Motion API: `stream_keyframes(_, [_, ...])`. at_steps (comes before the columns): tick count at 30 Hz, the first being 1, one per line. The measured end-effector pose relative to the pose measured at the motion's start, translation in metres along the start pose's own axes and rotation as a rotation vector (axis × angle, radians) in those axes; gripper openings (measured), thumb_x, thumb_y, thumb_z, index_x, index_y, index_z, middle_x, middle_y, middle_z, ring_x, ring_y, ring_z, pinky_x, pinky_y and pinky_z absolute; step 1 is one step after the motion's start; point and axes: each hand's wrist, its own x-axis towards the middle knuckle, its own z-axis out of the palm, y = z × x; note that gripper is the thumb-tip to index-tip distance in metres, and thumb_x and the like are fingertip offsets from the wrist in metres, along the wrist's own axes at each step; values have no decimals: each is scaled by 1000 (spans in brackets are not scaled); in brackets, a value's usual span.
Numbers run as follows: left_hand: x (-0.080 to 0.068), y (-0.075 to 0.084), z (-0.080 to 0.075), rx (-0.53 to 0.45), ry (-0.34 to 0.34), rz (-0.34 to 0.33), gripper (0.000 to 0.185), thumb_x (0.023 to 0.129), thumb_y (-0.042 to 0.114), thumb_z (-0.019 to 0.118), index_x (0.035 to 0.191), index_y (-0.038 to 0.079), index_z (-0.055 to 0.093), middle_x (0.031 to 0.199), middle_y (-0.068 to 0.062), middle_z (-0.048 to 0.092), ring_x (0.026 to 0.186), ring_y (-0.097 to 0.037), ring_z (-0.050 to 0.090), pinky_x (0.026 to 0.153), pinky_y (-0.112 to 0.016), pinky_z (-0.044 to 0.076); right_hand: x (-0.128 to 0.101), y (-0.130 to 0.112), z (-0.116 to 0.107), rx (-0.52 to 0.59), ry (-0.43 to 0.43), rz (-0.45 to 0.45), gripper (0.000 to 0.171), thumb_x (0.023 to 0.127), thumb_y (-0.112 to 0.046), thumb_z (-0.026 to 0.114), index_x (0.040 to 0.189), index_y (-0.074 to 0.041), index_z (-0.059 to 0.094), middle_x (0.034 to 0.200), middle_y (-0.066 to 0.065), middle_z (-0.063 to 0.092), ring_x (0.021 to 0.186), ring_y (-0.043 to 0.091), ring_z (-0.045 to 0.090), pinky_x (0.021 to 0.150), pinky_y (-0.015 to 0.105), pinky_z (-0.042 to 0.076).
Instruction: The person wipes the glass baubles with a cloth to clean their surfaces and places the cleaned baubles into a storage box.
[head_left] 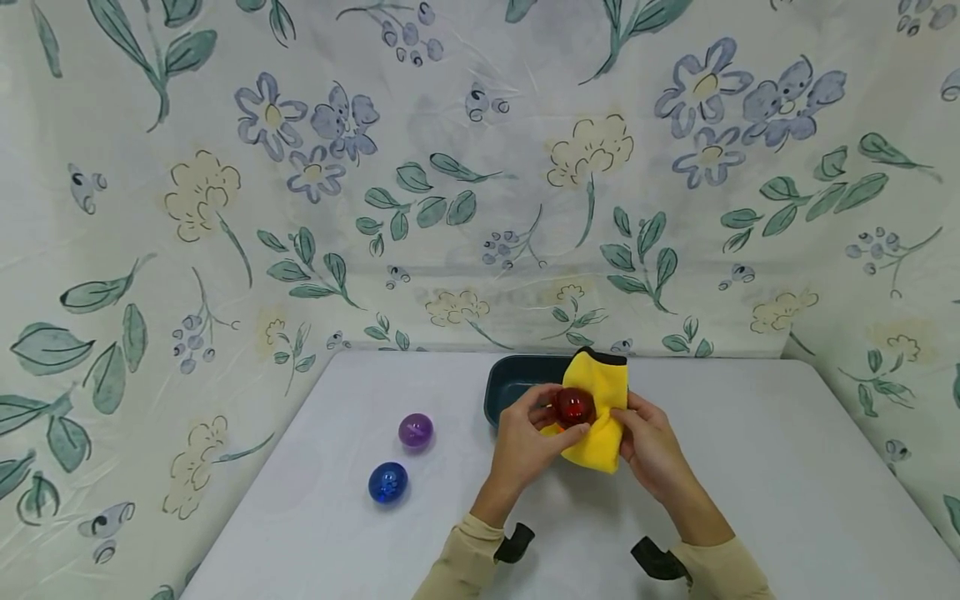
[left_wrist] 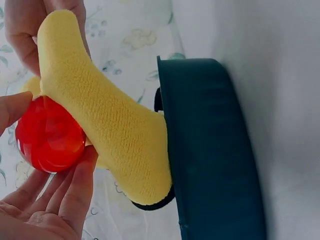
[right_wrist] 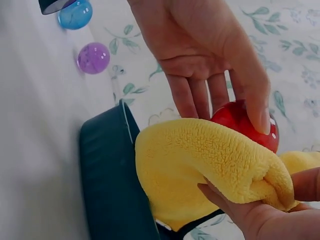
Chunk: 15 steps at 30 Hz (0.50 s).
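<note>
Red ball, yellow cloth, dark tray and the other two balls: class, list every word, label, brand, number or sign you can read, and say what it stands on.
None: no readable text in any view.
The red ball, yellow cloth, dark tray, purple ball and blue ball carry no lettering.
The backdrop shows only a printed floral pattern.

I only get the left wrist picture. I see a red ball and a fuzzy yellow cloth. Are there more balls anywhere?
Observer: Yes, a purple ball and a blue ball lie on the white table, apart from the hands.
Operator: Which hand has the red one?
Observer: The left hand holds the red ball with its fingers round it.
Operator: Who holds the cloth?
Observer: The right hand pinches the yellow cloth in a fold beside the ball.
Operator: Is the dark tub full?
Observer: The head view shows only part of the dark tub; the cloth hides the rest.
</note>
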Motion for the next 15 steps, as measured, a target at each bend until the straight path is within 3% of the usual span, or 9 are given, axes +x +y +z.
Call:
stream_keyframes(7, [-1, 0, 0, 47, -41, 17, 59, 85, 25, 86, 136, 5, 63, 126, -12, 72, 110, -27, 73, 99, -39, 61, 0, -1, -3, -36, 8, -18, 50, 112, -11, 31, 159, 3, 27, 157, 22, 38, 118, 10, 63, 102, 29, 57])
stream_keyframes(15, [-3, 0, -1, 131, -76, 35, 57, 86, 28, 86, 133, 6, 62, 124, -10, 73, 108, -23, 72, 98, -37, 61, 0, -1, -5, -55, 14, -35, 50, 111, -11, 32, 158, 3, 28, 154, 22, 40, 113, 7, 64, 100, 27, 58])
